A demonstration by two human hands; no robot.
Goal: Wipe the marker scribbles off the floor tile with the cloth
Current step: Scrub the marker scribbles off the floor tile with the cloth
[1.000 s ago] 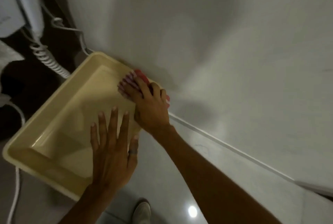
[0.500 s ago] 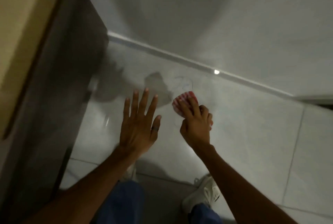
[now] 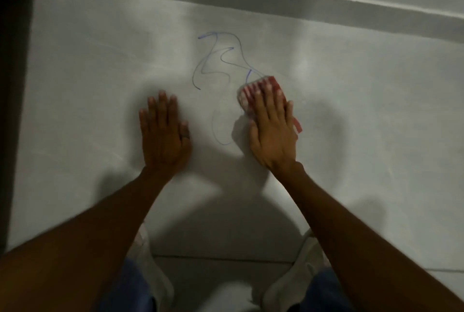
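On the floor tile [image 3: 351, 123], the right hand [image 3: 272, 131] presses the cloth [image 3: 253, 88] flat beside blue scribbles [image 3: 216, 60]; the left hand [image 3: 163, 133] lies open, empty.

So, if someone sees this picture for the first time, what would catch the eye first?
Probably the blue marker scribbles, looping over the pale grey floor tile in the upper middle. Next, the red-and-white striped cloth, pressed flat under the right hand at the scribbles' right edge. The left hand, wearing a ring, lies flat on the tile to the left, touching no ink.
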